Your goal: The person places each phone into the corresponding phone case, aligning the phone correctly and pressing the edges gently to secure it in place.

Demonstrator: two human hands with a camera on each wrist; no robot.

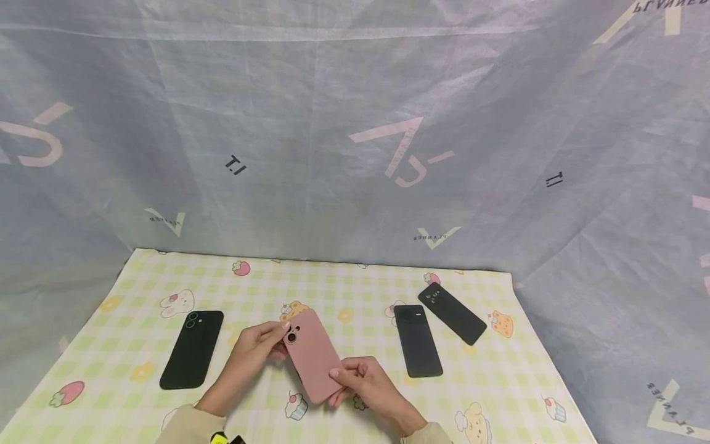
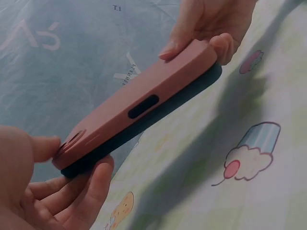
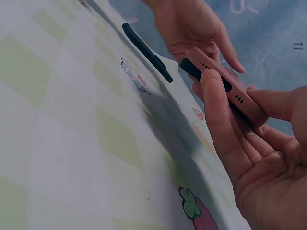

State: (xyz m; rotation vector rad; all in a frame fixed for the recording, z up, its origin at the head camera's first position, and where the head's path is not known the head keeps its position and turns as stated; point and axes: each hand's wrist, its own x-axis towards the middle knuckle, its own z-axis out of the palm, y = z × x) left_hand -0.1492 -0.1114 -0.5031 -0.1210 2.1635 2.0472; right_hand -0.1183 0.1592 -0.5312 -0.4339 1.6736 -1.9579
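Observation:
A pink phone case [image 1: 314,361] is held tilted over the table, its back with the camera opening facing up. Beneath it, a dark phone [image 2: 146,128] shows along the side in the left wrist view, standing out below the case's rim. My left hand [image 1: 257,343] pinches the camera end, thumb on the pink back and fingers underneath. At the opposite end my right hand [image 1: 370,387] grips the lower corner, its thumb on the back. In the right wrist view, a right finger [image 3: 214,91] lies against the bottom edge with its small holes. The phone's screen is hidden.
A black phone [image 1: 192,350] lies to the left, camera end away from me. Two more dark phones, one upright [image 1: 418,342] and one slanted [image 1: 452,314], lie to the right. Beneath them is a checked tablecloth [image 1: 355,293]; a grey-blue curtain [image 1: 305,135] hangs behind.

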